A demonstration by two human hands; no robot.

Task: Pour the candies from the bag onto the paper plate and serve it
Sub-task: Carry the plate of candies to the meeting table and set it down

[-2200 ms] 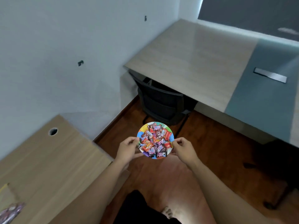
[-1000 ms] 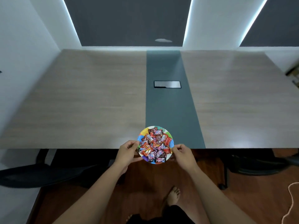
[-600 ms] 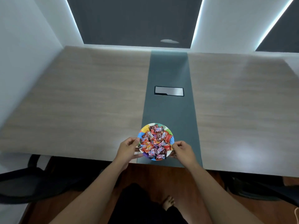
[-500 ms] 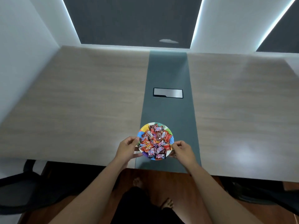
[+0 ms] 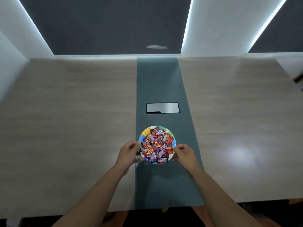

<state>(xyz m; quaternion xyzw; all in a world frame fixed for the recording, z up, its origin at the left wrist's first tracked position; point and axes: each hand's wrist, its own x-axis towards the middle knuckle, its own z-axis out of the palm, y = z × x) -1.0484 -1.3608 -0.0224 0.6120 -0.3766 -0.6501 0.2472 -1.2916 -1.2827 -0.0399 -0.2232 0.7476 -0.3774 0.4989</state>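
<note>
A round paper plate (image 5: 144,135) with a many-coloured rim carries a heap of wrapped candies (image 5: 156,146) in red, brown and pink. I hold it over the grey middle strip (image 5: 157,82) of a large table. My left hand (image 5: 127,153) grips the plate's left rim. My right hand (image 5: 185,153) grips the right rim. A shadow lies on the strip just below the plate; whether the plate touches the table I cannot tell. The candy bag is not in view.
The wide wooden table (image 5: 68,112) spreads to both sides of the strip. A silver rectangular cable hatch (image 5: 162,107) sits in the strip just beyond the plate. White walls with light strips and dark panels rise behind the table. Dark floor shows below the near edge.
I turned from a side desk to the big table and stepped up to it. The plate, held in both hands throughout, has moved from beyond the near edge to well over the grey strip.
</note>
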